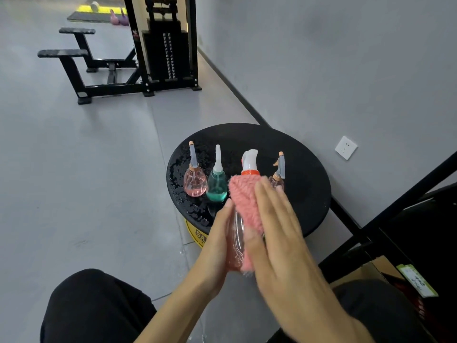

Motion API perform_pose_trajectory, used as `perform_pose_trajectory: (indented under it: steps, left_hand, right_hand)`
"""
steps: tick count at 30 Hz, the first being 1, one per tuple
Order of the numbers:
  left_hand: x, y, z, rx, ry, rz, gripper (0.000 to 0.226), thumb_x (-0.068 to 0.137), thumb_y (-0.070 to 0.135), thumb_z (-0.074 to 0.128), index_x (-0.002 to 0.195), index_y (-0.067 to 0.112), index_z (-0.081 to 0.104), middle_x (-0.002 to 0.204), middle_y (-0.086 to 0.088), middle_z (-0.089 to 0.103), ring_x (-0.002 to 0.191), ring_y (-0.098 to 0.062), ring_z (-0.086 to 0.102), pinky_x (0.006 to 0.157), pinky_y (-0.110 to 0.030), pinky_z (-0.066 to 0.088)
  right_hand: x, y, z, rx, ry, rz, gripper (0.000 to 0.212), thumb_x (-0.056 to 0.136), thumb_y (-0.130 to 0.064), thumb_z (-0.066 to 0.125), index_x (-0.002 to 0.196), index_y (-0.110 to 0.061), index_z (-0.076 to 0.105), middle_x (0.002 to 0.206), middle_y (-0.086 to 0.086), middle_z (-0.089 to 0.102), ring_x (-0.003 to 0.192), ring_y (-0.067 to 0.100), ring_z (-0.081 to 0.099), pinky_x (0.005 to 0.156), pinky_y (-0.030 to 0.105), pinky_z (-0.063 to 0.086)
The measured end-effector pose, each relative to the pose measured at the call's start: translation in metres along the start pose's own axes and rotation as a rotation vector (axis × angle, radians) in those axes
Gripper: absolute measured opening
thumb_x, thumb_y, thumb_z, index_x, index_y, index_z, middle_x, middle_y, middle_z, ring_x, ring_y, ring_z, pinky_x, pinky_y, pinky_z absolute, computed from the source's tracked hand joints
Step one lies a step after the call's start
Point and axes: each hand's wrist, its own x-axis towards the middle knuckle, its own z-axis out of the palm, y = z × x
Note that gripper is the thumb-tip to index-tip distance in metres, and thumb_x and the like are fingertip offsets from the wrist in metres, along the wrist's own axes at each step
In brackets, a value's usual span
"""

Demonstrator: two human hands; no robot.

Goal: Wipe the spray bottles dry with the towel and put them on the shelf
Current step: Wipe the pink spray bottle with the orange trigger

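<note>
While your left hand (pixel 217 235) is gripping the pink spray bottle (pixel 236 227) at the black table's (pixel 304 174) near edge, your right hand (pixel 279 236) is pressing the pink towel (pixel 244 201) onto it with fingers (pixel 270 199) straight and together, three other bottles (pixel 217 186) are standing behind, yellow label (pixel 197 233) is showing only "SA".

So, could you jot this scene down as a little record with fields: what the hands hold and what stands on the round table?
held: pink spray bottle, white trigger head, orange collar
towel: pink fluffy towel wrapped over that bottle's upper part
left hand: holds the bottle from its left side
right hand: flat fingers press the towel on the bottle
table: black round table, droplets on its left part
standing there: small pink bottle, teal bottle, third bottle partly behind the right hand
</note>
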Motion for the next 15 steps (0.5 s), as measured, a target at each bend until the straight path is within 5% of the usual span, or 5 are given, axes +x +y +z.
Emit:
perform_pose_trajectory:
  steps: [3,6,9,12,15]
  left_hand:
    - [-0.006,-0.003,0.004,-0.008,-0.095,-0.053,0.045,0.083,0.063,0.040,0.106,0.038,0.070,0.087,0.000,0.076,0.071,-0.019,0.072,0.064,-0.041,0.056]
    - [-0.008,-0.004,0.003,-0.071,-0.087,-0.033,0.044,0.087,0.061,0.042,0.107,0.033,0.070,0.089,-0.001,0.076,0.072,-0.020,0.073,0.063,-0.040,0.057]
    - [-0.005,-0.003,0.000,-0.099,-0.022,0.047,0.043,0.081,0.054,0.039,0.090,0.036,0.077,0.095,0.002,0.075,0.084,-0.011,0.072,0.067,-0.027,0.059]
    - [-0.005,-0.004,0.000,-0.104,0.016,0.065,0.046,0.091,0.046,0.035,0.113,0.025,0.069,0.102,0.000,0.074,0.094,-0.010,0.070,0.074,-0.022,0.056]
    - [-0.009,-0.005,0.004,-0.067,-0.016,0.064,0.042,0.092,0.053,0.040,0.108,0.029,0.070,0.103,0.002,0.075,0.090,-0.010,0.071,0.068,-0.024,0.057]
  right_hand:
    - [0.020,0.009,-0.019,0.180,-0.064,0.174,0.060,0.096,-0.056,0.017,0.152,-0.042,0.001,0.154,-0.037,-0.006,0.137,-0.020,-0.010,0.117,0.012,-0.001]
    - [0.018,0.000,-0.024,0.204,-0.066,0.128,0.059,0.096,-0.054,0.021,0.151,-0.043,0.002,0.153,-0.038,-0.004,0.138,-0.020,-0.007,0.119,0.017,0.004]
    - [-0.004,-0.006,-0.008,0.021,-0.047,-0.038,0.056,0.101,-0.048,0.017,0.154,-0.033,0.008,0.158,-0.028,-0.001,0.146,-0.005,-0.005,0.118,0.018,0.006]
    - [-0.014,-0.004,0.002,-0.079,0.010,-0.091,0.061,0.100,-0.049,0.015,0.155,-0.022,0.014,0.162,-0.014,0.008,0.150,0.009,0.003,0.116,0.031,0.014]
    - [-0.001,-0.001,-0.006,0.000,-0.002,-0.026,0.055,0.101,-0.047,0.015,0.154,-0.034,0.005,0.158,-0.028,-0.003,0.145,-0.006,-0.010,0.115,0.013,-0.001]
